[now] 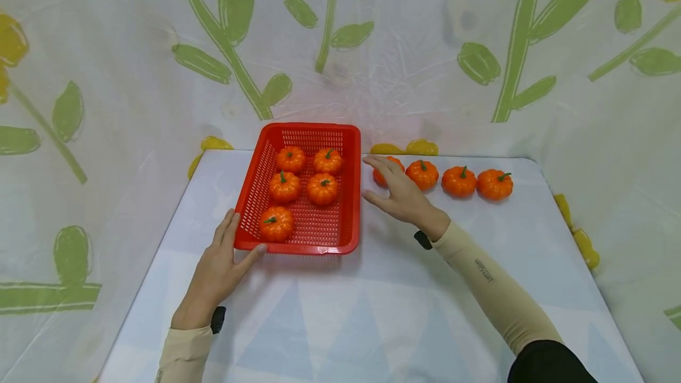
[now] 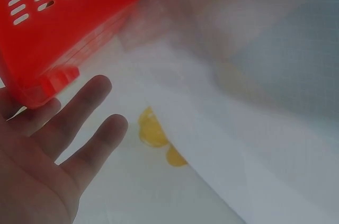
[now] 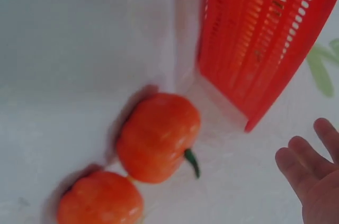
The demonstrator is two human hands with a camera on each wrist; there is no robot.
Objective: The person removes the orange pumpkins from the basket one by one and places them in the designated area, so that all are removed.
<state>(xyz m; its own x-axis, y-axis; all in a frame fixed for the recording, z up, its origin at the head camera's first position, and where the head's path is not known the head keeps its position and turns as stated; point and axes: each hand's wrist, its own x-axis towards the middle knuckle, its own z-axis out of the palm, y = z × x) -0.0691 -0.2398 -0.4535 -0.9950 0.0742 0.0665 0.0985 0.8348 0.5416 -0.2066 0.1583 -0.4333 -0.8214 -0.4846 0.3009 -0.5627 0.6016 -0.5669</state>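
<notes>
A red plastic basket with slotted walls holds several small orange pumpkins with green stems. At its front left corner is my left hand, fingers straight along the left side and thumb at the front rim. In the left wrist view those fingers spread beside the basket's corner, not curled round it. My right hand reaches toward the basket's right wall with straight fingers and nothing held. It partly covers the nearest pumpkin of a row on the table.
More pumpkins, a middle one and an end one among them, line the back right of the white table. A hanging sheet printed with flowers and leaves rises behind the table and along both sides.
</notes>
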